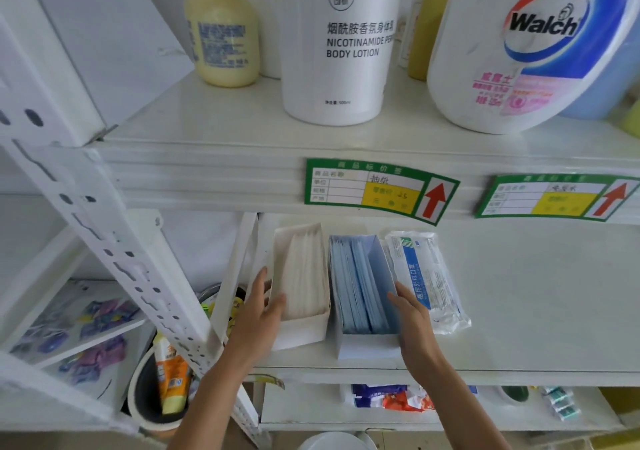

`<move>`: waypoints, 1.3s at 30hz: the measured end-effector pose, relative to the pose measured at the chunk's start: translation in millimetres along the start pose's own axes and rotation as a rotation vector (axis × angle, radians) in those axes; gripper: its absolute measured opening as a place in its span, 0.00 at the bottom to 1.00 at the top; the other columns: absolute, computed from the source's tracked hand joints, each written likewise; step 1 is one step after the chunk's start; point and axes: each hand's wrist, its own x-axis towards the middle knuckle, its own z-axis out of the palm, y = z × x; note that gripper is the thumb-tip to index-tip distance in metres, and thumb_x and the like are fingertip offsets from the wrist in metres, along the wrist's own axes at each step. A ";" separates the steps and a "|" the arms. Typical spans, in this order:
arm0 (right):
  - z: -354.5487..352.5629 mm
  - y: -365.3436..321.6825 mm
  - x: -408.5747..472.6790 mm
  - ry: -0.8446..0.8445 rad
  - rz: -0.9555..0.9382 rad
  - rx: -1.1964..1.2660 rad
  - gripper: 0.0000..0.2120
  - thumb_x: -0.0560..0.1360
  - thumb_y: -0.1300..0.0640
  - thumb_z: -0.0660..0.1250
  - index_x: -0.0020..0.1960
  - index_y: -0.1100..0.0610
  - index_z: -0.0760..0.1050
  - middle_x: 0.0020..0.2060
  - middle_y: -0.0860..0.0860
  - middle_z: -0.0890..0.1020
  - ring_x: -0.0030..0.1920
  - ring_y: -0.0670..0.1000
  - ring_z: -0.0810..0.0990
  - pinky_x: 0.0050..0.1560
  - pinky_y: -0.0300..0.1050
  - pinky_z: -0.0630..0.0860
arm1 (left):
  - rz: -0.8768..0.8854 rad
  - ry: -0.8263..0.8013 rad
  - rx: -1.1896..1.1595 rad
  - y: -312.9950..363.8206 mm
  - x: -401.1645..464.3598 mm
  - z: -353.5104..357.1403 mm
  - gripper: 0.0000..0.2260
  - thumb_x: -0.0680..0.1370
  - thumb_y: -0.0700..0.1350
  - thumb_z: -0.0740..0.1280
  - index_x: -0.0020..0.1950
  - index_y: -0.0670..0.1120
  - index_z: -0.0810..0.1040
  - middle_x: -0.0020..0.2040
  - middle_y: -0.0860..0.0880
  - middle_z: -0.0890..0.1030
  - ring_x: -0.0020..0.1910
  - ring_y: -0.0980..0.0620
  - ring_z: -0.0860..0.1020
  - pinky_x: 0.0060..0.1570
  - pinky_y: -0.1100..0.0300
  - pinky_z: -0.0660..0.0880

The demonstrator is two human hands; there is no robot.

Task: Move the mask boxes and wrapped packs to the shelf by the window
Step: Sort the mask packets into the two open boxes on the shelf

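Observation:
Two open mask boxes stand side by side on the white middle shelf [519, 293]. The left box [304, 283] holds white masks, the right box [360, 293] holds blue ones. My left hand [259, 314] grips the white-mask box, thumb inside its near end and fingers along its left wall. My right hand [412, 318] clasps the right wall of the blue-mask box near its front corner. A clear wrapped pack [429, 276] with blue print lies flat just right of the blue box, touching my right hand's outer side.
On the upper shelf stand a yellow bottle [225, 34], a white body lotion bottle [339, 44] and a Walch detergent jug [530, 51]. Green price tags [381, 190] hang on its front edge. A perforated white upright [114, 241] crosses at left. A bucket [156, 394] sits below.

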 end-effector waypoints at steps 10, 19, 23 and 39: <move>8.5 0.8 -5.0 -0.159 -0.031 -0.035 0.28 0.80 0.35 0.58 0.78 0.43 0.61 0.69 0.47 0.74 0.66 0.45 0.75 0.62 0.45 0.77 | -0.061 -0.055 -0.205 -18.7 14.0 -3.1 0.18 0.83 0.45 0.66 0.62 0.70 0.71 0.51 0.77 0.80 0.51 0.77 0.77 0.50 0.71 0.70; -25.0 -27.3 3.5 0.273 -0.362 -0.391 0.17 0.84 0.54 0.63 0.71 0.53 0.76 0.66 0.47 0.80 0.62 0.44 0.79 0.56 0.29 0.72 | 0.067 0.107 -0.265 -14.6 7.4 0.9 0.18 0.82 0.58 0.63 0.72 0.64 0.70 0.66 0.69 0.73 0.61 0.77 0.71 0.58 0.71 0.66; -75.0 -29.0 39.0 0.363 -0.065 -0.822 0.29 0.79 0.50 0.70 0.75 0.60 0.69 0.71 0.62 0.73 0.70 0.64 0.69 0.71 0.58 0.66 | 0.104 0.080 -0.213 -16.2 1.7 7.7 0.23 0.81 0.61 0.60 0.77 0.62 0.68 0.73 0.64 0.70 0.66 0.75 0.67 0.63 0.69 0.63; -91.8 -16.2 63.3 0.207 0.211 -0.510 0.18 0.61 0.58 0.85 0.45 0.59 0.82 0.42 0.55 0.86 0.42 0.57 0.86 0.40 0.47 0.83 | 0.335 0.216 0.063 -7.7 1.1 11.9 0.20 0.84 0.53 0.57 0.74 0.51 0.72 0.70 0.53 0.74 0.70 0.57 0.71 0.69 0.52 0.71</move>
